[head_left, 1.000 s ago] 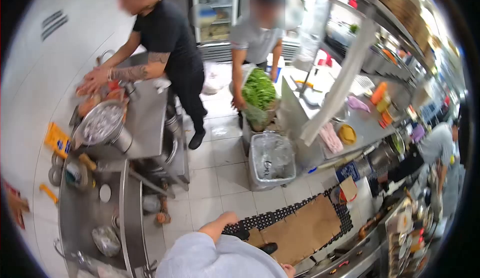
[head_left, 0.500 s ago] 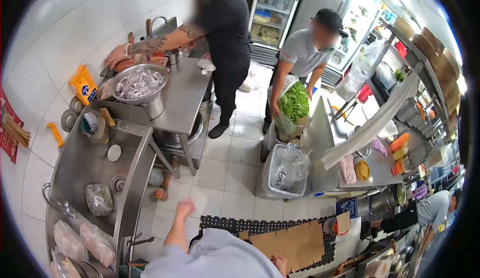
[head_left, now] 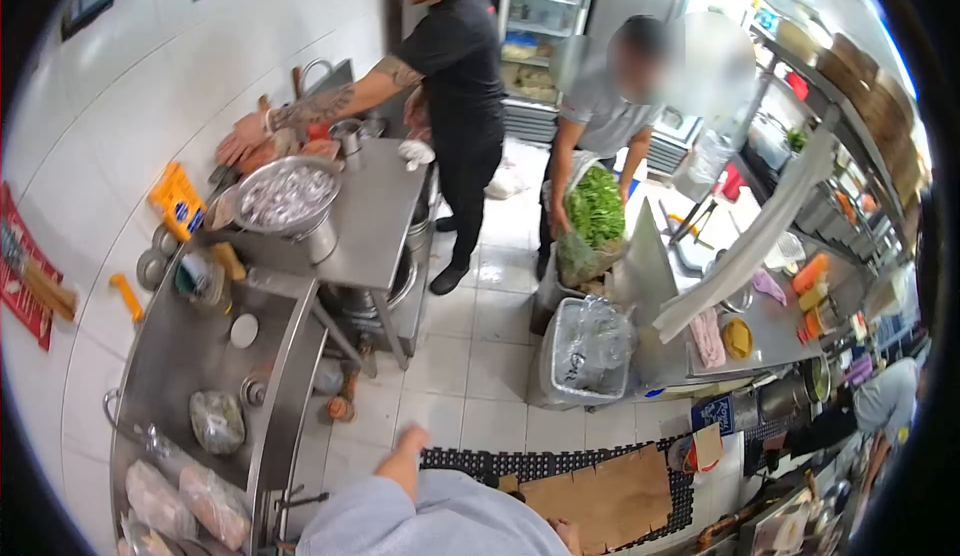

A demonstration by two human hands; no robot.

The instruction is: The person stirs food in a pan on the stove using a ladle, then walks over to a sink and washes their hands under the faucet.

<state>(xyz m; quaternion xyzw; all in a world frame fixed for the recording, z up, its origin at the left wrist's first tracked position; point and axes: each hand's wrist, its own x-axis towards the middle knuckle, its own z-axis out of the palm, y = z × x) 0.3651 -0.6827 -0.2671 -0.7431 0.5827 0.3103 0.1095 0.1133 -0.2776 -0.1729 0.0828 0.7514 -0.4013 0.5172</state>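
My left hand (head_left: pixel 413 438) hangs in front of my grey shirt (head_left: pixel 440 516), over the white tiled floor. It is blurred, and no object shows in it. My right hand (head_left: pixel 568 534) is low beside my body, mostly hidden by the shirt, above a flattened cardboard sheet (head_left: pixel 605 496) on a black mat. To my left stands a steel sink (head_left: pixel 190 356) holding a bag of greens (head_left: pixel 217 421), a white cup (head_left: pixel 244 331) and bags of pale food (head_left: pixel 215 506). Neither hand touches these.
A steel table (head_left: pixel 375 226) bears a metal bowl (head_left: pixel 287 194) of pale pieces. A co-worker in black (head_left: pixel 460 106) reaches across it. Another person (head_left: pixel 600 106) holds a bag of leafy greens (head_left: pixel 594 206) beside a lined bin (head_left: pixel 585 356). A counter (head_left: pixel 680 356) stands right.
The view has shifted, so the room sits slightly further right and lower. My left hand is now closer to my body. The co-worker in black still has an arm stretched over the table.
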